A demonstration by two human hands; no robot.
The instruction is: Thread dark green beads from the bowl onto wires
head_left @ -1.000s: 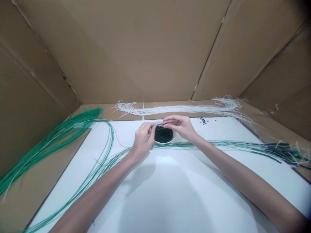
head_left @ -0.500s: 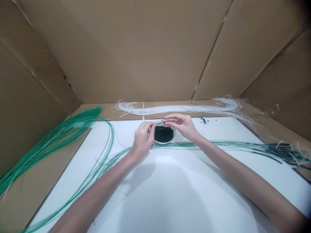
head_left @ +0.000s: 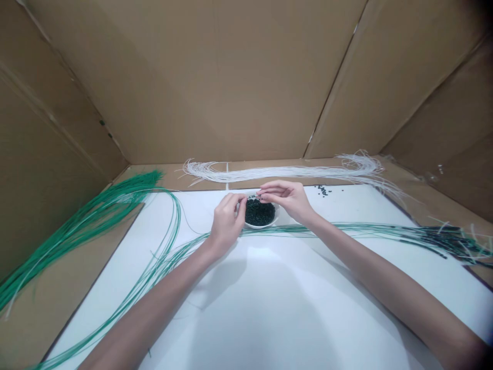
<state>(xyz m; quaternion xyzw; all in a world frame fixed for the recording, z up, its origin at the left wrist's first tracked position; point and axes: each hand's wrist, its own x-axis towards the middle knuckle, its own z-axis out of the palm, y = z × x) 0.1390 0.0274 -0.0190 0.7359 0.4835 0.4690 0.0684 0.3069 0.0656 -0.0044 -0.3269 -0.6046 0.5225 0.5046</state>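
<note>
Thin strand [head_left: 252, 197]: one, dark green with paler breaks, fine detail too small to read, spanning level between two hands over the far side of one white bowl [head_left: 262, 226]. Left hand [head_left: 227, 221] pinched closed on one end; right hand [head_left: 289, 200] pinching the other, thumb against fingertips. Bowl holds dark beads [head_left: 260, 213], uncountable. Beyond: one white bundle [head_left: 269, 173]; at left, one green bundle [head_left: 96, 218].
</note>
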